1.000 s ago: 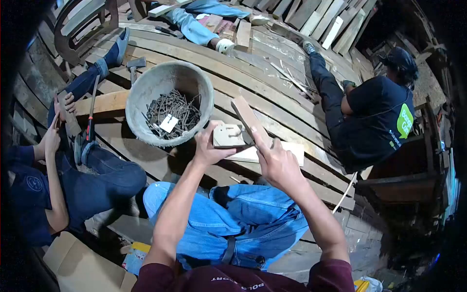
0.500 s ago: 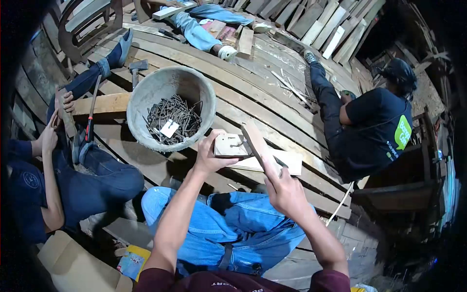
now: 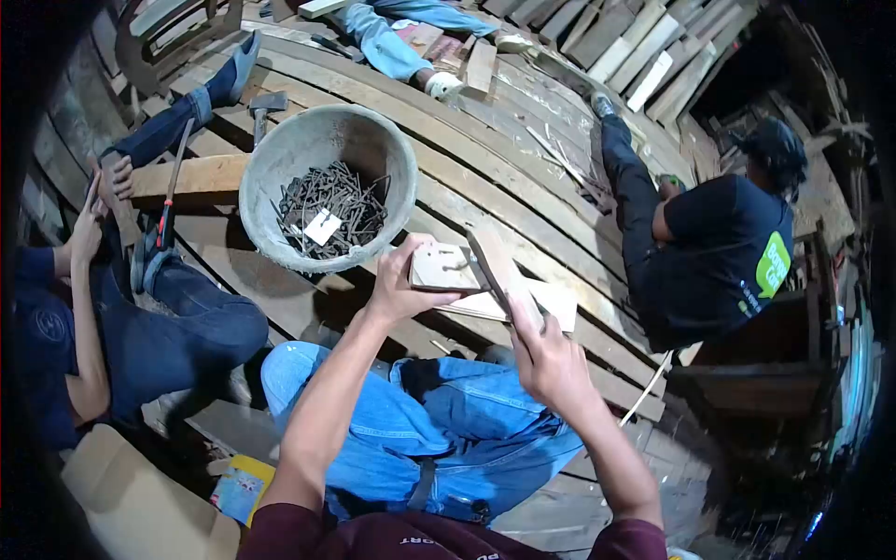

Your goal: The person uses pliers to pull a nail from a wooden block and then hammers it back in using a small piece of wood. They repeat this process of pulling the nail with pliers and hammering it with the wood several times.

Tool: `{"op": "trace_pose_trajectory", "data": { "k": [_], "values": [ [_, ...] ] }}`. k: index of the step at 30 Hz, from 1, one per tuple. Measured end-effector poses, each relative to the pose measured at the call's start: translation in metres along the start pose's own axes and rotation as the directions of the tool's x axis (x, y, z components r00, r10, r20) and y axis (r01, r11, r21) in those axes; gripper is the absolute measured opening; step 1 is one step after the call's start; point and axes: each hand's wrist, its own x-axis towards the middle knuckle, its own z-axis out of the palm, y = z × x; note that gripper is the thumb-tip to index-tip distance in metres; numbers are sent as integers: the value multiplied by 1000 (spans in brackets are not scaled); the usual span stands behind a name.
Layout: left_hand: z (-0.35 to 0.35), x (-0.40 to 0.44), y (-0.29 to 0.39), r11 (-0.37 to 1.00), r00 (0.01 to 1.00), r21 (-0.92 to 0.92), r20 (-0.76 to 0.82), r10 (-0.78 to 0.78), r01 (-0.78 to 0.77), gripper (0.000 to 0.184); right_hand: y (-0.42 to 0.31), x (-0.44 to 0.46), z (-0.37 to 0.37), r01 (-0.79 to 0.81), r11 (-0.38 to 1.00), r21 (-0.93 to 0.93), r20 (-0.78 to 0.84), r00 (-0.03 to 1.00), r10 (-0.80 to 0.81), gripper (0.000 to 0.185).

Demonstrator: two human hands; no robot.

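My left hand grips a small pale wooden block by its left end; slots are cut into its top. My right hand is closed around the near end of a flat wooden strip with a dark edge. The strip slants across the block's right end and appears to touch it. Under both lies a pale board. Just beyond my left hand stands a grey bucket with many dark nail-like pieces and a small white piece inside.
A person sits at left beside a red-handled tool; another person sits at right. A hammer lies behind the bucket on the slatted wooden platform. Stacked boards fill the back. A cardboard box is at lower left.
The camera view has shifted slightly. My hands keep the block and the strip in nearly the same pose, the right hand slightly nearer me. The person at left has moved their hands a little.
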Motion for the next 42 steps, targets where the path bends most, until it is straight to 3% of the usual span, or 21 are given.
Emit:
{"op": "trace_pose_trajectory", "data": {
  "k": [2,5,6,9,11,13,14,17,22,26,27,29,31,32,35,36,37,39,41,42],
  "values": [
    [-2,0,0,999,999,3,0,33,-33,72,-1,27,3,12,1000,-3,-39,999,-12,68],
    [-7,5,0,997,997,-8,1,-77,77,71,-9,49,-3,31,1000,-5,-43,999,-31,68],
    [-4,-2,-15,995,1000,105,22,-5,3,71,-7,42,-1,40,999,5,-58,998,-39,68],
    [-4,-1,-10,997,1000,-78,26,9,-7,79,2,-4,8,32,999,-11,-42,999,-32,68],
    [1,-5,-16,994,1000,-106,30,-8,11,78,2,-10,8,6,1000,-19,-27,1000,-7,66],
    [-2,0,2,997,996,21,40,-80,79,76,0,10,3,39,999,-9,-72,997,-39,65],
    [-3,-1,-4,1000,999,-10,36,-21,21,74,-2,27,5,55,998,-37,-88,994,-58,65],
    [-4,1,-6,999,998,-20,26,-50,50,74,-9,42,6,42,999,-27,-115,992,-45,66],
    [-4,-2,-4,1000,1000,-8,2,10,-10,77,-3,-16,12,-17,999,-51,-25,1000,16,66],
    [-4,0,5,1000,999,-4,39,24,-24,75,-10,4,-1,14,999,-30,-32,999,-15,71],
    [-6,0,7,998,998,21,44,52,-53,78,-8,11,10,49,999,-18,-109,993,-51,71],
    [-3,-7,-14,967,1000,-252,6,-23,24,87,-10,14,12,27,999,34,-89,996,-23,69],
    [-6,-4,-3,989,999,-141,11,-38,39,94,-9,6,25,13,996,92,-153,988,1,67],
    [-6,-3,2,999,999,-26,-26,42,-43,91,-8,0,30,14,993,114,-176,984,6,66],
    [15,-10,38,944,966,328,-255,52,36,78,-24,-7,30,-75,980,184,-147,984,103,66],
    [26,-13,47,987,942,127,-332,-53,100,68,-28,-8,33,-84,973,214,-165,979,121,66],
    [33,-13,64,975,914,-73,-339,-224,211,71,-31,-9,34,-100,970,221,-162,977,137,66],
    [37,-11,55,984,920,-47,-351,-176,170,70,-37,-11,32,-130,963,235,-152,974,168,66],
    [35,-4,39,987,942,143,-334,-25,77,71,-37,-13,30,-144,957,251,-126,976,180,66],
    [38,1,41,984,934,154,-357,-29,89,70,-37,-15,32,-136,955,263,-141,974,177,67]
  ]
}}
